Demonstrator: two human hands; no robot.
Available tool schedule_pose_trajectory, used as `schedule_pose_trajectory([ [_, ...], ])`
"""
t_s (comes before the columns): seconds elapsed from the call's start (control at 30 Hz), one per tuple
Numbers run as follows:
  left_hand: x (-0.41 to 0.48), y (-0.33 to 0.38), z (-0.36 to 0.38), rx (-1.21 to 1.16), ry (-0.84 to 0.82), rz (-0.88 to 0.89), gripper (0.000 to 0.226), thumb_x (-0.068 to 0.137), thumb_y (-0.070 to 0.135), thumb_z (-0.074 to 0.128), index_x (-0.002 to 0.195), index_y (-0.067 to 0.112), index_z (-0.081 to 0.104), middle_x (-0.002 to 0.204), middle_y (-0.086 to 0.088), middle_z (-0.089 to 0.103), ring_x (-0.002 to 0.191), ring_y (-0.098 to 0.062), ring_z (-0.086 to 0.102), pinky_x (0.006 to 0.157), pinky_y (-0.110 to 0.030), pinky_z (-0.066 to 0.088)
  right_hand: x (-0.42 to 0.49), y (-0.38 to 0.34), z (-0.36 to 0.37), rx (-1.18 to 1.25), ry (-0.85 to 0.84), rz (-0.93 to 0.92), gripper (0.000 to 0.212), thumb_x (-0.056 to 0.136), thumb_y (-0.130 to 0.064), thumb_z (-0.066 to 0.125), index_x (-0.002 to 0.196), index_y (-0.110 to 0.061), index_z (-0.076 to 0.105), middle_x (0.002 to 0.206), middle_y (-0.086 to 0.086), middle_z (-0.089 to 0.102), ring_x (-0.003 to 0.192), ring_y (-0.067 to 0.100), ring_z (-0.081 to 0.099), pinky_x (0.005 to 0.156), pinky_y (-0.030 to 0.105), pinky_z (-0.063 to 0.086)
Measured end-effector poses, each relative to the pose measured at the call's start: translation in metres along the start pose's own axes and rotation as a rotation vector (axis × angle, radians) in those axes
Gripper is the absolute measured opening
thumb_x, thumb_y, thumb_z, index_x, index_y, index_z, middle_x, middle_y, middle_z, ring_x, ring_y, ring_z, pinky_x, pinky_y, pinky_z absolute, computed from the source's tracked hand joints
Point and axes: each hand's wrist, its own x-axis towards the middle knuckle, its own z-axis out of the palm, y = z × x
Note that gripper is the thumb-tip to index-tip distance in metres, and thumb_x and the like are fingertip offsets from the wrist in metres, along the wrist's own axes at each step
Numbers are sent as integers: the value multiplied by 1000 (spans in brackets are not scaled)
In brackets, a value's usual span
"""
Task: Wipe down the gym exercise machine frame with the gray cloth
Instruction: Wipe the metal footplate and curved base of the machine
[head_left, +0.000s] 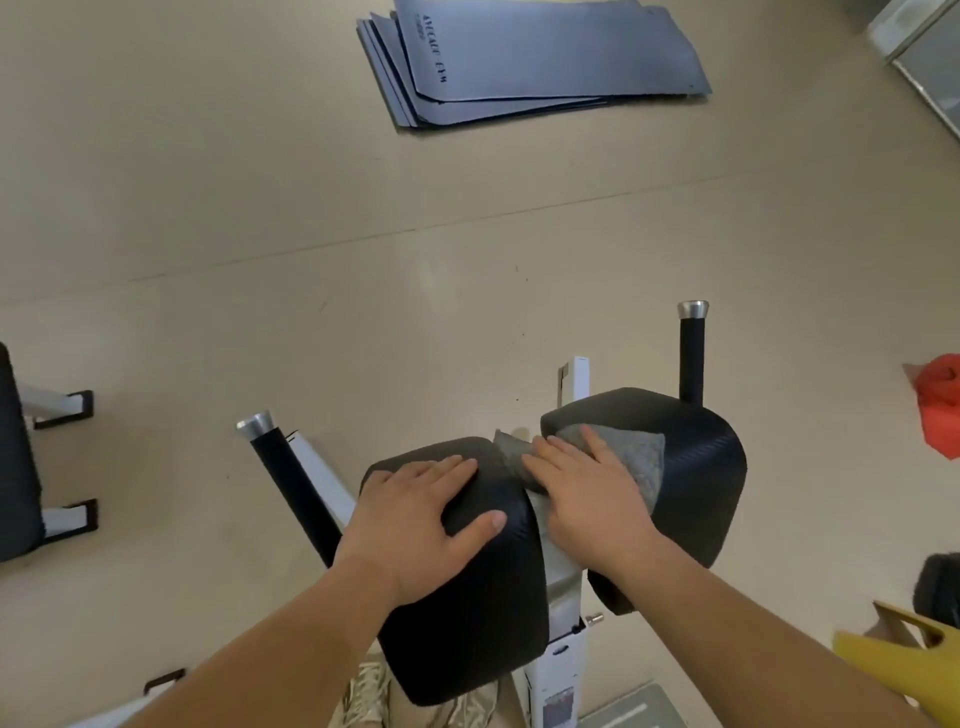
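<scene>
Square-section white metal frame (561, 649) at bottom centre, smooth and painted. On either side of the frame, two rounded block pads in black woven-look vinyl: left pad (467, 597) and right pad (701, 467). Left grip (415, 525) released, laid flat on top of the left pad, fingers straight and spread, thumb toward the frame. Right grip (587, 493) likewise released, palm down, pressing the gray cloth (639, 457) under straight fingers, grasping nothing. Gray cloth nubby and crumpled, spread from the gap above the frame onto the inner top of the right pad. Beyond the frame, two black foam-sleeved bars with silver metal caps: left handle (291, 478) and right handle (692, 358). Far beyond the frame, on the beige floor (260, 208), one fanned stack of dark flat mats (530, 52). Right of the frame, one crumpled orange-red item (940, 405) and one yellow plastic piece (883, 660).
</scene>
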Motion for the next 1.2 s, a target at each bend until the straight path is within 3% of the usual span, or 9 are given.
schedule_pose_trajectory([
  [0.1,-1,-3,2,-3,13,-18,93,81,96,6,157,46,24,162,24,32,149,-7,29,121,-40,18,16,-6,-9,29,-64,-13,29,98,-31,45,123,-29,59,120,-7,67,113,19,59,112,37,34],
  [0.2,0,-4,5,-13,26,-30,95,79,97,6,157,47,24,162,25,32,150,-6,27,121,-38,18,36,-7,-20,143,-209,65,33,99,-26,44,131,-26,54,120,0,66,108,24,61,91,42,51],
  [0.3,-1,-6,6,-26,47,-48,97,78,99,8,157,47,28,161,27,32,150,-4,27,122,-36,17,58,-8,-28,324,-346,187,41,98,-17,42,139,-18,48,130,6,61,111,25,60,91,40,51],
  [0.47,-1,-5,7,-1,60,-42,96,78,99,8,156,47,29,160,27,33,149,-3,27,121,-34,18,43,-3,-15,848,-415,396,17,98,-17,41,97,-20,58,97,4,60,86,16,56,70,29,41],
  [0.6,-1,-3,5,10,60,-41,95,79,98,9,156,47,30,160,26,33,149,-3,28,120,-34,19,-2,7,-10,973,-325,320,55,78,-19,49,130,-40,47,111,-12,59,104,11,60,80,21,51],
  [0.77,1,-2,4,7,43,-42,95,79,98,10,157,47,29,162,25,32,150,-4,27,120,-35,17,3,9,-17,485,-597,-48,69,79,-22,66,142,-30,41,135,-3,50,124,14,48,108,36,45],
  [0.87,0,-3,5,8,46,-43,95,79,98,11,157,47,29,161,25,32,149,-4,27,119,-34,17,36,1,-35,75,-773,-131,49,84,-33,72,130,-23,57,112,2,63,95,18,60,85,33,51],
  [0.97,0,-5,6,1,37,-44,95,78,99,10,157,48,27,162,26,31,150,-4,26,120,-35,15,67,4,-49,-346,-777,-285,68,76,-64,73,134,-32,58,111,-4,64,103,22,60,102,45,42],
  [1.2,2,-7,10,-8,36,-50,96,77,99,9,157,49,24,162,28,28,150,-3,23,119,-33,13,90,29,-30,-325,-780,-361,121,58,-88,71,158,-50,15,159,-6,43,143,26,40,119,54,21],
])
